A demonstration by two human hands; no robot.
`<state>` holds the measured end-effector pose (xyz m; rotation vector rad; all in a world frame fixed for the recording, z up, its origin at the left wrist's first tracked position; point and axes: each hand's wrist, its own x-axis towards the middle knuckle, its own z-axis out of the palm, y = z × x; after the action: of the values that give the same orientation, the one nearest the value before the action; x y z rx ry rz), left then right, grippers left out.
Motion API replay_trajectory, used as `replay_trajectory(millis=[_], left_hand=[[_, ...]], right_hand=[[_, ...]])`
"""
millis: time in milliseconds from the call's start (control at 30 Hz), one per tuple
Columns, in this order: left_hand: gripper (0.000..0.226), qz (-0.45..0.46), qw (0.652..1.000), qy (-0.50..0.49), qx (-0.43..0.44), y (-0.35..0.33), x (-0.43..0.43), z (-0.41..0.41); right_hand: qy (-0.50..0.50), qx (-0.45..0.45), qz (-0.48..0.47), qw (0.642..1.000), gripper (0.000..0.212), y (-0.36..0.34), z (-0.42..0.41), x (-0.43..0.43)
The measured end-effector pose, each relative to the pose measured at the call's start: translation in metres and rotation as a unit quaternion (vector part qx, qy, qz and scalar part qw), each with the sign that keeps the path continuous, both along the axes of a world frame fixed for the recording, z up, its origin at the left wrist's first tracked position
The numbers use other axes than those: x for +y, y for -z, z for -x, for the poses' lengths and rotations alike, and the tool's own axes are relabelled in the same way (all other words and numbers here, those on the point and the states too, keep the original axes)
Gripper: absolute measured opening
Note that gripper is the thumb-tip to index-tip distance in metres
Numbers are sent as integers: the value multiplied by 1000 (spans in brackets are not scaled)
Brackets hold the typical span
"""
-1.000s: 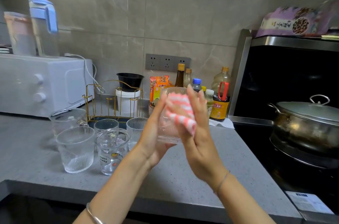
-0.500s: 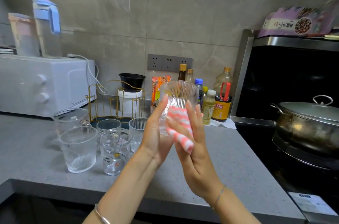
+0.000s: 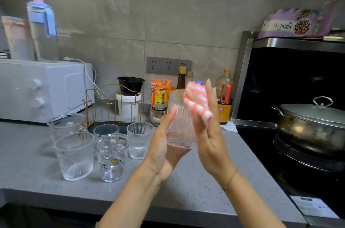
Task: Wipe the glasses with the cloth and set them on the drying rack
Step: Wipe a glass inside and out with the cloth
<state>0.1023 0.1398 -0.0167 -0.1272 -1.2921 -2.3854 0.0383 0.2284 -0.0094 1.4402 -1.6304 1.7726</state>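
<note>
Higher now, right hand (image 3: 211, 134) presses cloth (image 3: 197, 102) flat-fingered on ribbed glass (image 3: 180, 127) cupped in left hand (image 3: 164, 153)

Only one feed on my end: the head cam. It sits up above the grey counter (image 3: 192, 194) and looks forward and down across it, facing the tiled back wall (image 3: 186, 13) roughly square-on. It's close in. Both forearms rise from the bottom edge, and the left hand (image 3: 162, 153) and right hand (image 3: 211, 140) land mid-frame with the glass (image 3: 177, 129) between them. The lens is wide, so the sides bend, taking in the white oven (image 3: 46, 87) far left and the lidded pot (image 3: 313, 127) right.
</note>
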Motion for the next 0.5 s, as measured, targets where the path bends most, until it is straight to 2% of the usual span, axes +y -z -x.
replay_trajectory(millis=[133,233,400,433,500], left_hand=[[66,-65,996,59,0,-6,-5,2],[68,-73,993,93,13,-7,-7,2],[71,-50,995,84,-13,-7,-8,-1],[70,-33,997,71,-12,-6,-9,0],[60,4,999,28,-16,-1,-8,0]], right_hand=[[-7,112,-40,993,46,32,-16,1],[22,162,-66,984,41,47,-15,3],[34,192,-70,978,44,32,-3,3],[33,184,-59,981,44,26,-3,3],[27,112,-27,993,46,10,0,2]])
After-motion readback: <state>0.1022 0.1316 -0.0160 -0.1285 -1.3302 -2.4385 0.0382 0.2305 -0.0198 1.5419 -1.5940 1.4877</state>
